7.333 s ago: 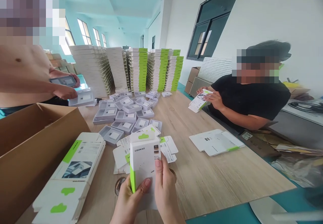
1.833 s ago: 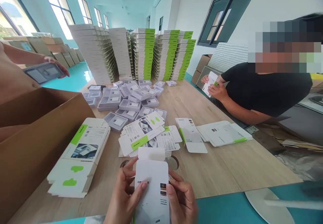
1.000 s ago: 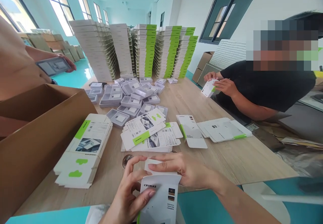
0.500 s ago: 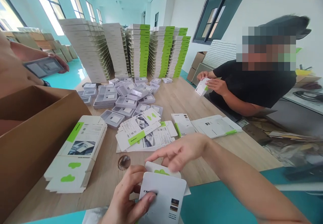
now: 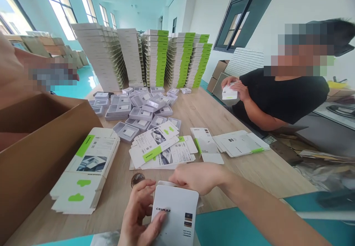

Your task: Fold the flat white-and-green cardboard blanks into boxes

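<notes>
My left hand [image 5: 135,209] grips a white CEUKAZ retail box [image 5: 174,214] low in the view, with the thumb across its front. My right hand [image 5: 198,179] lies over the box's top flap [image 5: 163,183], which it mostly hides, and its fingertips are out of sight. A clear round tape roll [image 5: 138,179] lies on the wooden table [image 5: 235,175] just beyond my left hand. Printed flat box blanks [image 5: 154,146] lie fanned out past my hands.
Grey plastic trays [image 5: 130,109] crowd the table's far half, before tall stacks of white-and-green boxes [image 5: 166,59]. An open cardboard carton [image 5: 41,153] and flat blanks [image 5: 85,168] stand at left. A co-worker [image 5: 283,98] handles a white box [image 5: 230,91] at right; another person's arm [image 5: 41,68] shows at left.
My right hand has come down from above the flap and now covers it. The box in my left hand sits slightly lower. The co-worker's box has turned flatter.
</notes>
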`<action>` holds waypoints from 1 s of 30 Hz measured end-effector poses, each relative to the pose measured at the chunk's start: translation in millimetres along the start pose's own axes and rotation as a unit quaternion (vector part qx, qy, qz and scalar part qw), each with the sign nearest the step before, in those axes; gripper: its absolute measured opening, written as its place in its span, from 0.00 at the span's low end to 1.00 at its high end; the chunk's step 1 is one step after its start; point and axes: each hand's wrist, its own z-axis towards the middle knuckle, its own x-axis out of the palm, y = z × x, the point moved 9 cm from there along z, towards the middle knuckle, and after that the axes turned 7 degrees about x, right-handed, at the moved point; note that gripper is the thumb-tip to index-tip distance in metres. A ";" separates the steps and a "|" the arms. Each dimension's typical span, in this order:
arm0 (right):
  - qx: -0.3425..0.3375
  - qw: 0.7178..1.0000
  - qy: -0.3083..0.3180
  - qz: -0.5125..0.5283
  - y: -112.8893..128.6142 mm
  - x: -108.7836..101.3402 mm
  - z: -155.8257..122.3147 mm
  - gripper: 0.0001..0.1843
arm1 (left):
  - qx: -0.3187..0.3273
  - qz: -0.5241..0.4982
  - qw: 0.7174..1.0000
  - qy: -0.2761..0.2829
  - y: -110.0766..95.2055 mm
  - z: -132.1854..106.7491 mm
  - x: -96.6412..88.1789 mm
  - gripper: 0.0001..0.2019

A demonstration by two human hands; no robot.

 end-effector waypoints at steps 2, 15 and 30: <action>0.002 1.000 0.008 0.005 -1.8 2.3 2.3 0.15 | -0.011 0.039 0.999 0.025 2.2 1.8 -2.5 0.13; -0.052 0.958 -0.076 0.270 -30.3 9.8 -22.6 0.23 | -0.133 0.145 0.940 0.279 -8.6 37.2 13.6 0.24; -0.105 0.976 -0.107 0.156 -47.5 -8.4 -36.6 0.11 | -0.204 0.094 0.943 0.244 3.9 36.8 11.5 0.28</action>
